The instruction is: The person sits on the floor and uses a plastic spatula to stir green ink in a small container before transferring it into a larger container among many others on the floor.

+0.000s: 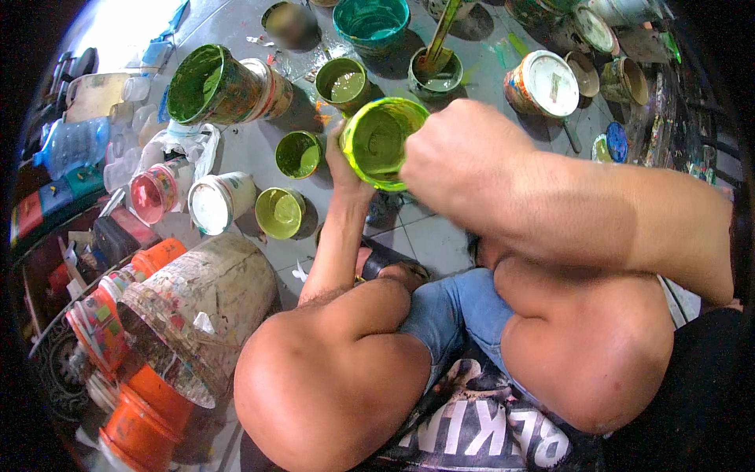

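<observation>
Probably weighty and slick-rimmed, the pot (pixel 379 119) holds best at nine o'clock, where your left hand (pixel 346 165) grasps; your right hand's (pixel 450 143) grip, at three, I can't tell.

right hand (pixel 448 145), fingertips hidden, left hand (pixel 344 164) partly behind lime bucket (pixel 395 116), stick (pixel 443 30) cut off at top
</observation>
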### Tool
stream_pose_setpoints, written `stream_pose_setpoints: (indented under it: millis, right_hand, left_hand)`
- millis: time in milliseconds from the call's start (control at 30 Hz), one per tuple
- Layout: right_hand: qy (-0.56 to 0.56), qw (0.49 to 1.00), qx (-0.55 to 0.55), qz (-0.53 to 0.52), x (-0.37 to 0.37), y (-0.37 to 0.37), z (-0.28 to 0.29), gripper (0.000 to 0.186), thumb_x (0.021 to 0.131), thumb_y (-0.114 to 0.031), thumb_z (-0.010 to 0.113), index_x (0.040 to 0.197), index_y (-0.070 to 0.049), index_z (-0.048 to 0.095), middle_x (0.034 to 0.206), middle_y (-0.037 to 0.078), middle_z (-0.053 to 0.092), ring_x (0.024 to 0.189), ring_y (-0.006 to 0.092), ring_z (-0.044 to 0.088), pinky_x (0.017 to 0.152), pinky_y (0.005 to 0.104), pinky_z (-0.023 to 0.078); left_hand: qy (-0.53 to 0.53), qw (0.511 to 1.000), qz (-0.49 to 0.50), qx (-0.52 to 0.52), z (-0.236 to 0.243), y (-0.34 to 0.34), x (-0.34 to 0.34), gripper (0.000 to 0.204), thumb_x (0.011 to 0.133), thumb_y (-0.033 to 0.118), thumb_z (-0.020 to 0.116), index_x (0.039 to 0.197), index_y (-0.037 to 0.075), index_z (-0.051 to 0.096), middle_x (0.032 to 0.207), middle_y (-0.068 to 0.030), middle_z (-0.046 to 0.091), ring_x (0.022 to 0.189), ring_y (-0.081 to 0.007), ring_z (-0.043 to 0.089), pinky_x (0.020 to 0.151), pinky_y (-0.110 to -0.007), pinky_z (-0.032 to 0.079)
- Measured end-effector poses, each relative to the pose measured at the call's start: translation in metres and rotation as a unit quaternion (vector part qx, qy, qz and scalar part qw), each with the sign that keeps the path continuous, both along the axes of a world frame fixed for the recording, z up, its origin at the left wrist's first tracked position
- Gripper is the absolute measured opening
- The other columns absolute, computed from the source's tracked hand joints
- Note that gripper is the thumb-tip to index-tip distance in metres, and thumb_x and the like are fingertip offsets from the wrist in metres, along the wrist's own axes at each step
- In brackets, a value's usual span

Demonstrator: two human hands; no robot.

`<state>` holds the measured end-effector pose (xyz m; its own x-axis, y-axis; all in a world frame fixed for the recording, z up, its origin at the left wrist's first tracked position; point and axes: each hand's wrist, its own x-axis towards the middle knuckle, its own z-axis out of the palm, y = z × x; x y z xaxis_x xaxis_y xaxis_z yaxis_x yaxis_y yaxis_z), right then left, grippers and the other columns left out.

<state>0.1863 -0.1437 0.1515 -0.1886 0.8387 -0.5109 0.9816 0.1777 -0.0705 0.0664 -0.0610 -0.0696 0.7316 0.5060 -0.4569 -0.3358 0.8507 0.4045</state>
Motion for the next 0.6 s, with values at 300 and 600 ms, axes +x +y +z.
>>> stream_pose_setpoints:
  millis: [300, 600]
  right_hand:
    - [-0.041, 0.998, 0.021, 0.038, 0.022, 0.005, 0.000, 0.011, 0.072, -0.016, 0.065, 0.068, -0.010, 0.073, 0.070, 0.008, 0.070, 0.070, 0.0221, 0.071, 0.060, 0.0366, 0.057]
    - [-0.082, 0.989, 0.117, 0.030, 0.028, 0.002, 0.014, 0.008, 0.063, -0.016, 0.073, 0.066, -0.009, 0.072, 0.066, 0.010, 0.068, 0.067, 0.0238, 0.069, 0.057, 0.0337, 0.054]
  left_hand:
    - [0.019, 0.999, -0.003, -0.047, 0.008, -0.004, -0.010, 0.043, 0.096, 0.036, 0.039, 0.115, 0.004, 0.061, 0.111, -0.0113, 0.067, 0.100, -0.0260, 0.065, 0.092, -0.042, 0.050]
    - [-0.054, 0.997, -0.014, -0.050, -0.004, -0.007, 0.000, 0.049, 0.095, 0.035, 0.033, 0.123, 0.002, 0.057, 0.120, -0.0166, 0.062, 0.109, -0.0295, 0.061, 0.097, -0.046, 0.049]
